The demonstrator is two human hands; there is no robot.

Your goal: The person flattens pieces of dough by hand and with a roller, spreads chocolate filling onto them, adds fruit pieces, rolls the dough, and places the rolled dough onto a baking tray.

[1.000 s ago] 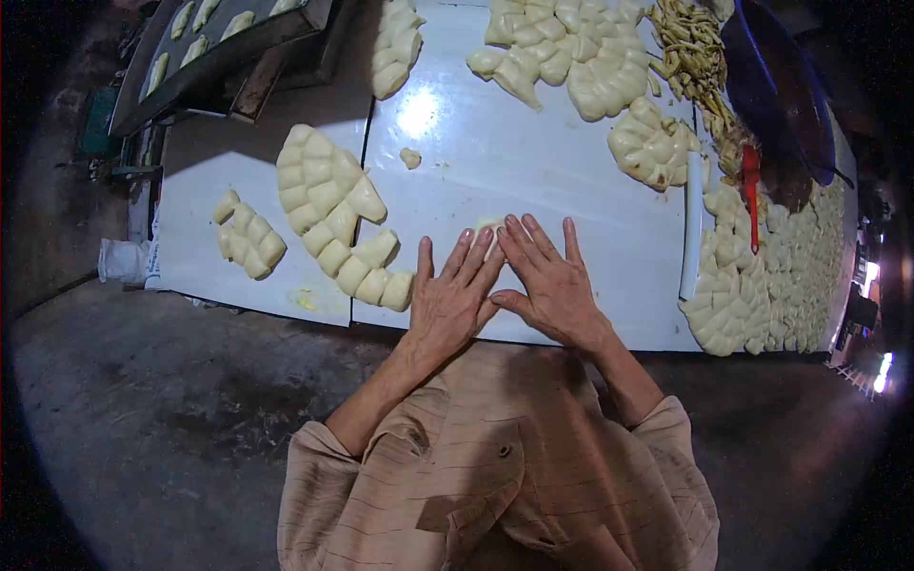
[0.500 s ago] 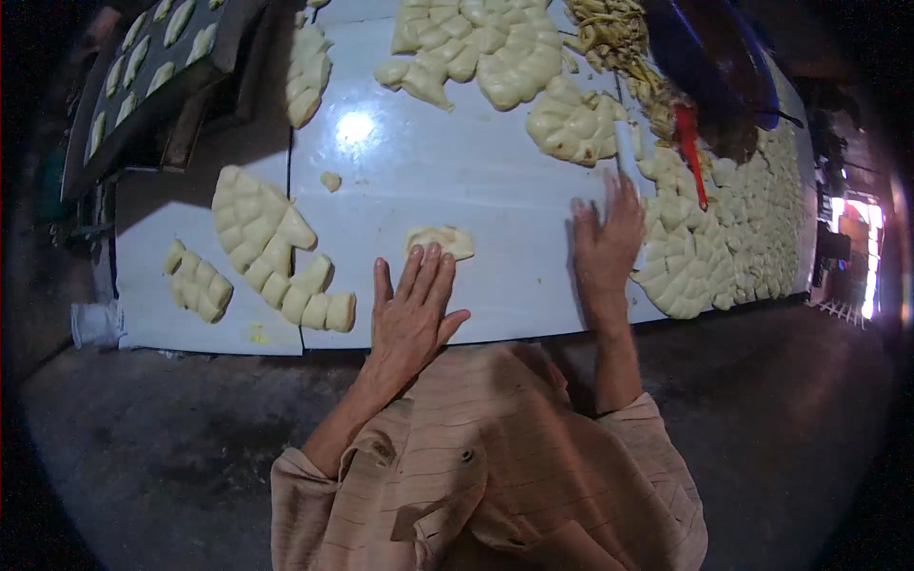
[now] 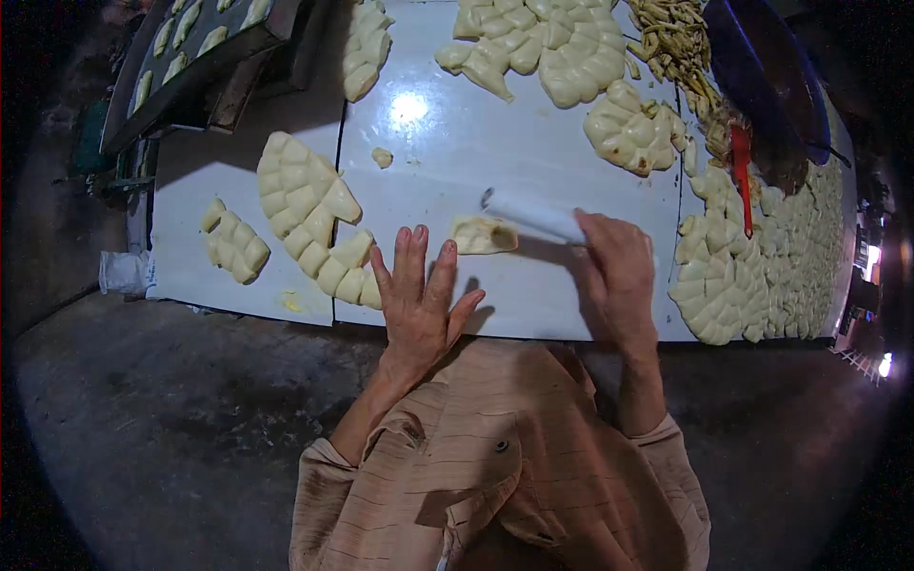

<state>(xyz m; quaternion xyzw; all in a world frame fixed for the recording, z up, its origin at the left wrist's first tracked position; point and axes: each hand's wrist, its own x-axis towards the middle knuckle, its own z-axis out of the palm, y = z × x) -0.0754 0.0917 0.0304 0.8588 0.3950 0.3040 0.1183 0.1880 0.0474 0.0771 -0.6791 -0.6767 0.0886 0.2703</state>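
A small flat piece of dough (image 3: 471,235) lies on the white table, with a darker patch at its right end. My left hand (image 3: 417,300) is just to the lower left of it, fingers spread and holding nothing. In my right hand (image 3: 617,271) is a white rolling pin (image 3: 533,215), gripped by one end. The pin slants up and left, its free end above the dough piece; it looks lifted off the table.
Cut dough pieces (image 3: 305,195) lie in a curved band at the left, with a smaller cluster (image 3: 234,243) beside it. More dough (image 3: 581,57) lies farther back. A large dough spread (image 3: 719,271), a red-handled tool (image 3: 742,176) and a dark blue basin (image 3: 769,67) are right. A tray (image 3: 195,57) stands far left.
My right hand has picked up the rolling pin from the right side and brought it left. My left hand has come off the dough piece. The whole view has shifted slightly.
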